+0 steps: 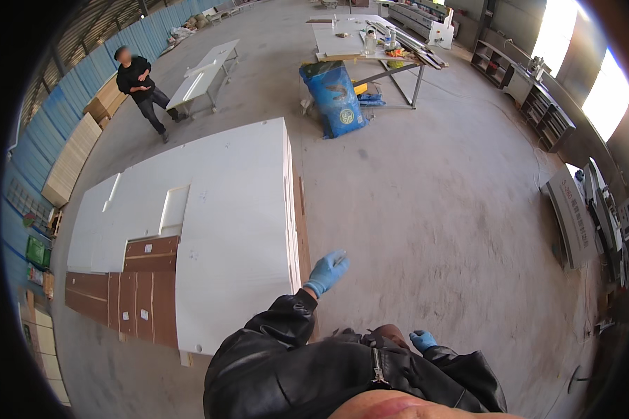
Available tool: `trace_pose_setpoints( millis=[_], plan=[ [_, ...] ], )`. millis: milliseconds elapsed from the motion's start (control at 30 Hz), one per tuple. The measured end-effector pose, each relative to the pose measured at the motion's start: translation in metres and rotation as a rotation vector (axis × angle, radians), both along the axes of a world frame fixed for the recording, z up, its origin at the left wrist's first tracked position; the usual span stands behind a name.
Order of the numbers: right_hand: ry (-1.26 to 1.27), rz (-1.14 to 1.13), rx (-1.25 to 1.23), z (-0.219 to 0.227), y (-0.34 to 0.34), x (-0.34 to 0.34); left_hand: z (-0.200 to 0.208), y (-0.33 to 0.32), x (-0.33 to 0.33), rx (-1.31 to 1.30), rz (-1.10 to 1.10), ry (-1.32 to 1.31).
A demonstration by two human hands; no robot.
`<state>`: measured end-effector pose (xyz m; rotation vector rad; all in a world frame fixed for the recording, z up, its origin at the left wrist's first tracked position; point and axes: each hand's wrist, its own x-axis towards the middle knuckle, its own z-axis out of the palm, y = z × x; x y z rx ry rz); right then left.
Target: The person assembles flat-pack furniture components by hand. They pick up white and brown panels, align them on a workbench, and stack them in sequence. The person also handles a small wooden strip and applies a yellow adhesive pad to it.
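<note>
I saw that the gloves point(324, 275) were light blue, the jacket point(272, 363) black, the boards point(241, 202) white and brown.

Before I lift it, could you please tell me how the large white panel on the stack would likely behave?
The white panel is likely stiff, as it lies flat. It may be heavy and unwieldy, given its breadth. Its smooth-looking face could slip under the gloved left hand.

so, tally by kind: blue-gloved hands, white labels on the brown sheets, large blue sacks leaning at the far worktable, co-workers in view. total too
Blue-gloved hands: 2 (left hand, right hand)
White labels on brown sheets: 3
Large blue sack at worktable: 1
Co-worker: 1
Total: 7
</note>
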<state>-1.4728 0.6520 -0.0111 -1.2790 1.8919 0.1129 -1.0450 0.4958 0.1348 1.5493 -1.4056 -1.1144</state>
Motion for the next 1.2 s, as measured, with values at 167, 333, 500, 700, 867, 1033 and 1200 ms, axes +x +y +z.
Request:
trace_pose_setpoints(
  millis=[167,333,500,700,867,1033,1200],
  plan=[
    [-0.081,0.038,0.156,-0.026,-0.123,-0.022,-0.015,-0.102,-0.011,0.089,-0.077,-0.02],
    [-0.087,-0.117,0.08,-0.073,-0.272,-0.056,-0.02,-0.201,-0.01,0.181,-0.123,-0.049],
    [-0.008,0.121,0.194,-0.081,-0.449,-0.055,-0.006,-0.294,0.001,0.179,0.037,-0.019],
    [-0.108,0.279,-0.075,-0.06,-0.654,0.015,-0.004,-0.378,0.04,0.206,0.234,-0.082],
    [-0.25,0.449,-0.078,-0.05,-0.795,0.087,-0.021,-0.49,0.096,0.21,0.334,-0.037],
    [-0.118,0.549,0.05,-0.044,-0.911,0.152,-0.019,-0.631,0.168,0.203,0.267,-0.036],
    [-0.252,0.473,0.063,-0.046,-1.01,0.206,-0.009,-0.767,0.221,0.06,0.197,-0.153]
  ],
)
